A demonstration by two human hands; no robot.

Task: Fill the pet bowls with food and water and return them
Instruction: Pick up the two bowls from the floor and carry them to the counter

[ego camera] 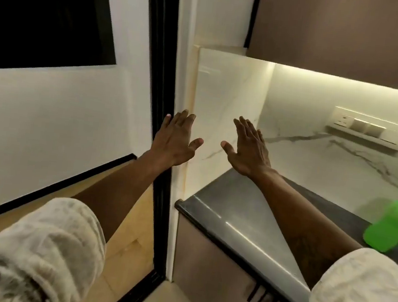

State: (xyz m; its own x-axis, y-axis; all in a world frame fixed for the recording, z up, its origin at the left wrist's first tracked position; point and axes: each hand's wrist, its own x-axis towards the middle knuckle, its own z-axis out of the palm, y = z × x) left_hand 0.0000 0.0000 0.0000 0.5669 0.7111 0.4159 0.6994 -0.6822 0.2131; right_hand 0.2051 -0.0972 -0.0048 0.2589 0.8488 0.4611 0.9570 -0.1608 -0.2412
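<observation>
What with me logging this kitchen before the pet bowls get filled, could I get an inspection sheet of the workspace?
Surface: dark glossy countertop, with a marble-look backsplash behind it.
Job's things: no bowls or food in view; green bottle, cap on, on the countertop at the right edge of view.
Clutter: nothing seen.
Grippers: left hand and right hand both open, fingers straight, raised in the air, holding nothing.
Cables: nothing seen.
Surroundings: socket panel on the backsplash; upper cabinet with a lit underside; lower cabinet doors; black door frame to the left; dark pane on the white wall.
</observation>
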